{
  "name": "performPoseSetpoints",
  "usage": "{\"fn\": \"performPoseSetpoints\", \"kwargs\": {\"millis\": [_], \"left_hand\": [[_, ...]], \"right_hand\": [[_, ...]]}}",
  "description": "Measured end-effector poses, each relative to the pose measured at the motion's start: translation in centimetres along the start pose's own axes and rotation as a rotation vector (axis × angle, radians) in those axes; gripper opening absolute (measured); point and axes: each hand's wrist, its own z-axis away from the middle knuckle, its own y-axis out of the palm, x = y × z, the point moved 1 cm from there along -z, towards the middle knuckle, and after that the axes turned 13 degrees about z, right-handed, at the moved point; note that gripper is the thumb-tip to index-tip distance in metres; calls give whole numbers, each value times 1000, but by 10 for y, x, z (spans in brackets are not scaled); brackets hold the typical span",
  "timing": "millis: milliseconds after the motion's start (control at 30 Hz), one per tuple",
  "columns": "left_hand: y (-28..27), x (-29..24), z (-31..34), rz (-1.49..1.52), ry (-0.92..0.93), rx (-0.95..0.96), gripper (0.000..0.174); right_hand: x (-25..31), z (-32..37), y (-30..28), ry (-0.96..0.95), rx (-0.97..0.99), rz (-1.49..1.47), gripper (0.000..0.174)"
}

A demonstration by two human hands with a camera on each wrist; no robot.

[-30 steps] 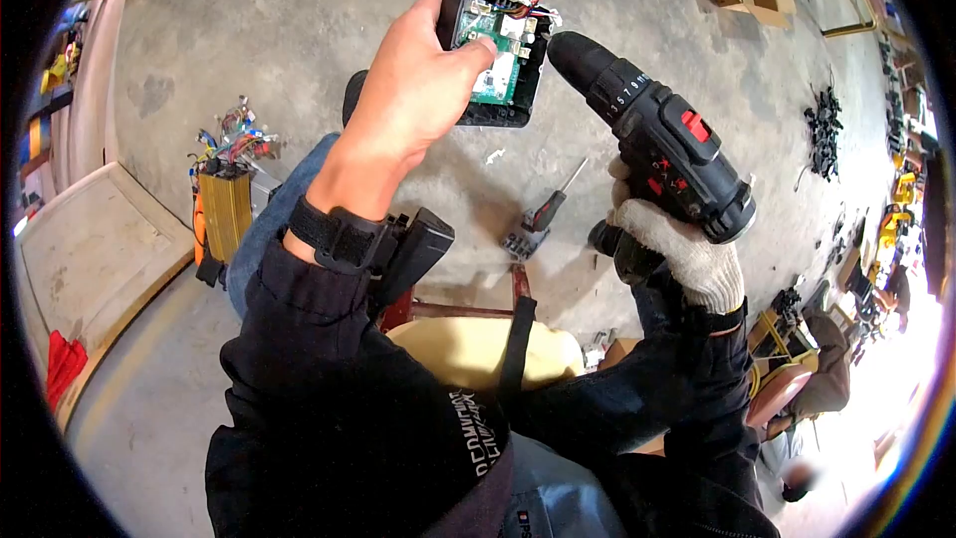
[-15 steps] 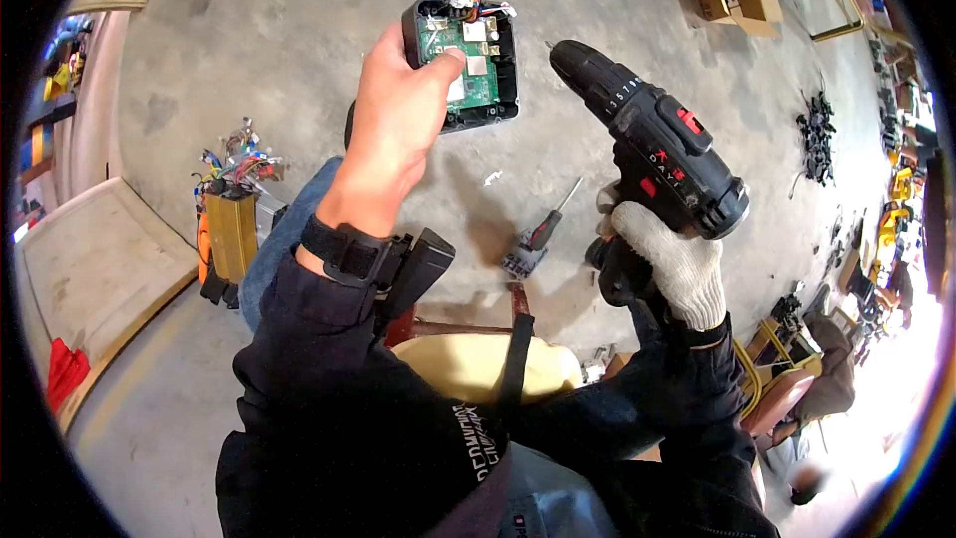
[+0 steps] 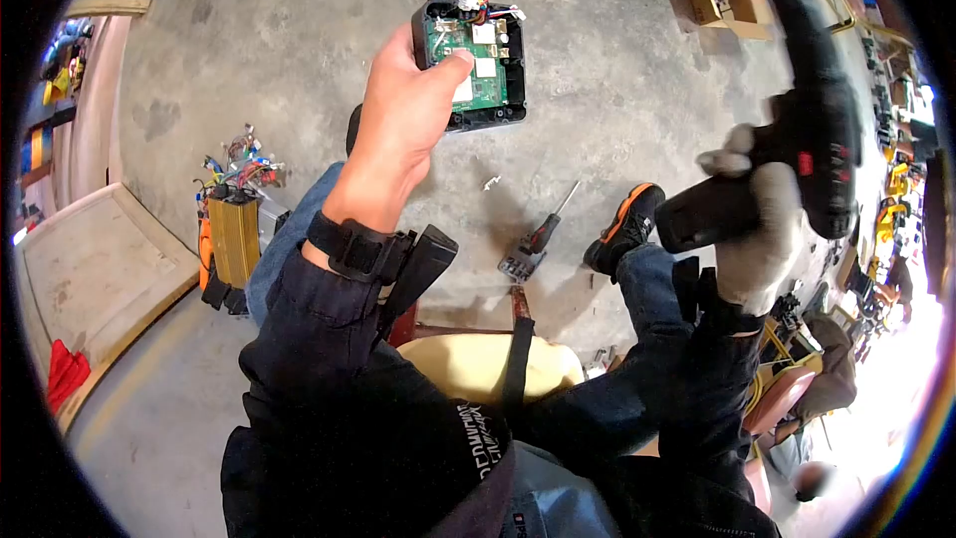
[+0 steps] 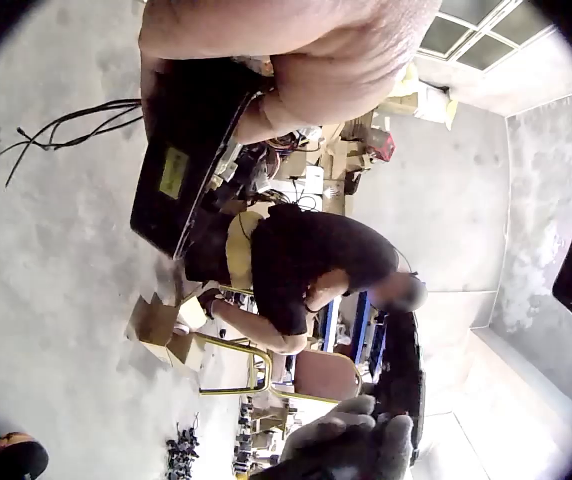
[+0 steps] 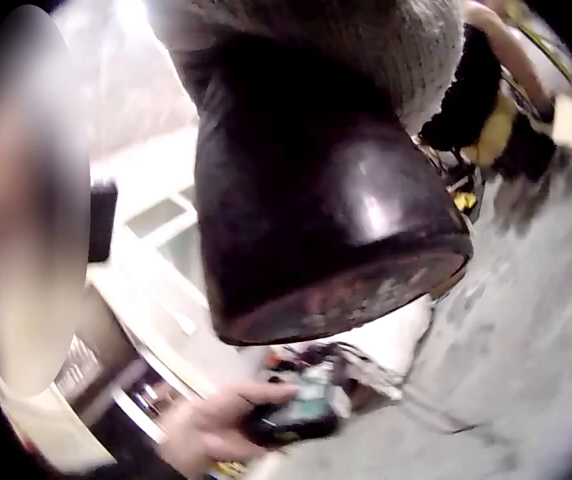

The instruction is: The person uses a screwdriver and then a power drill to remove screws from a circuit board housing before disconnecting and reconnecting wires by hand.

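Note:
My bare left hand grips an open black plastic housing by its left side, thumb pressed on the green circuit board inside. Coloured wires with a white connector and black cables come out at its far end. In the left wrist view, the underside of the housing bears a yellowish label. To the right, my gloved right hand holds a black cordless drill by its handle, nose pointing away, blurred. The battery base of the drill fills the middle of the right wrist view.
A screwdriver lies on the floor by a small grey part. At left stand a gold metal case topped with wires and a pale board with a red cloth. A cardboard box and another seated person are farther off.
The drill has swung right, away from the housing, its nose turning from upper left to straight ahead. The housing first shifted left with my left hand, then slightly back right.

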Motion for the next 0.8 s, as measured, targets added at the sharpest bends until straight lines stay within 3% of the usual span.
{"fn": "performPoseSetpoints", "kwargs": {"millis": [67,167,233,333,367,433,500,533,633,800], "left_hand": [[1,1,-1,9,11,35,35],[2,4,-2,34,0,68,34],[4,4,-1,38,21,82,33],[3,2,-5,49,23,109,33],[4,-1,-6,45,31,129,33],[3,-4,-8,75,39,161,32],[2,-7,-9,94,41,147,31],[3,-6,-9,94,44,147,31],[-1,-8,-15,78,67,141,30],[1,-4,-11,-25,87,75,31]], "right_hand": [[2,-10,-8,-56,305,-401,68],[-5,-12,-16,86,209,-832,61],[-15,-21,-40,27,185,-526,56],[8,-16,-27,-142,44,-91,57],[20,-14,-14,-182,15,-32,58],[31,-16,1,-214,255,-283,59],[33,-12,17,-158,402,-402,58],[33,-2,29,-151,287,-263,55],[23,23,62,147,50,48,53],[-6,37,57,413,299,169,48]]}}
